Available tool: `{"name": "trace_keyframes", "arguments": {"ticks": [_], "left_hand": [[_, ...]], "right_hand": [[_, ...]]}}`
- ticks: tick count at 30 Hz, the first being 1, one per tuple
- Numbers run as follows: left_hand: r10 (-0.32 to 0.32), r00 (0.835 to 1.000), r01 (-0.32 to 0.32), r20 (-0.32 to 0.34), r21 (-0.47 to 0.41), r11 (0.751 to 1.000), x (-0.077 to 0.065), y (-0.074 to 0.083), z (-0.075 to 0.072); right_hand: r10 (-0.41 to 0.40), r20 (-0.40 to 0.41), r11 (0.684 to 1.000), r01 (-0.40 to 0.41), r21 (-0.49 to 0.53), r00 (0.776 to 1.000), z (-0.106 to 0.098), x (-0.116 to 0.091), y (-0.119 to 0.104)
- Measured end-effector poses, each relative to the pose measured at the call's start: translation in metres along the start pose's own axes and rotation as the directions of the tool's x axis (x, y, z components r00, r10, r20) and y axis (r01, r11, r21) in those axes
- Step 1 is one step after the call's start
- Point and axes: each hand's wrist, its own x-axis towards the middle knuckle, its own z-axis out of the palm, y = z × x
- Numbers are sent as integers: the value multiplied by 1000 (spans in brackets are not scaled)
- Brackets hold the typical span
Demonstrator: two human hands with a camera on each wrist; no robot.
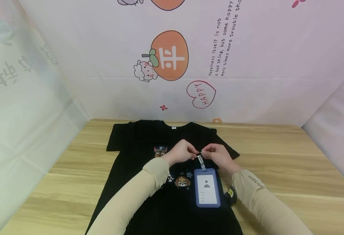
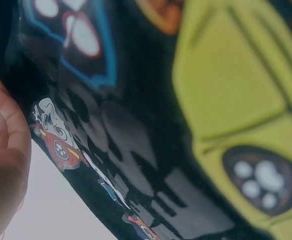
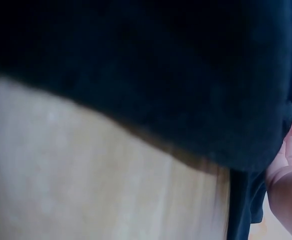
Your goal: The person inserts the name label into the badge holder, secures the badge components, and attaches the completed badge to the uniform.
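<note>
A black T-shirt (image 1: 163,209) with cartoon dog prints lies spread out, its neckline away from me. Over the right side of its chest, a blue badge holder (image 1: 197,191) with a white card hangs from a clear strap and a metal clip (image 1: 200,159). My left hand (image 1: 183,152) pinches a bit of the shirt right beside the clip's top end. From the other side, my right hand (image 1: 217,155) pinches the clip between thumb and finger. Fingertips of both hands nearly meet there. In the left wrist view, the left hand (image 2: 8,135) is partly cut off against the printed cloth.
The shirt lies on a wood-grain table (image 1: 289,163). A printed white curtain (image 1: 107,65) rises behind the table's far edge, with pale cloth at both sides. A dark wrist camera (image 1: 231,195) is strapped at my right wrist.
</note>
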Motion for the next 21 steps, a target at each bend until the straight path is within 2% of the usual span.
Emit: {"name": "trace_keyframes", "arguments": {"ticks": [7,21], "left_hand": [[5,1000,-5,-1,-1,1000,0,-2,-1],[50,997,-52,50,45,998,2,-1,-1]], "right_hand": [[10,4,1000,-10,1,1000,0,0,-1],[10,-5,1000,-10,14,1000,1,-2,-4]]}}
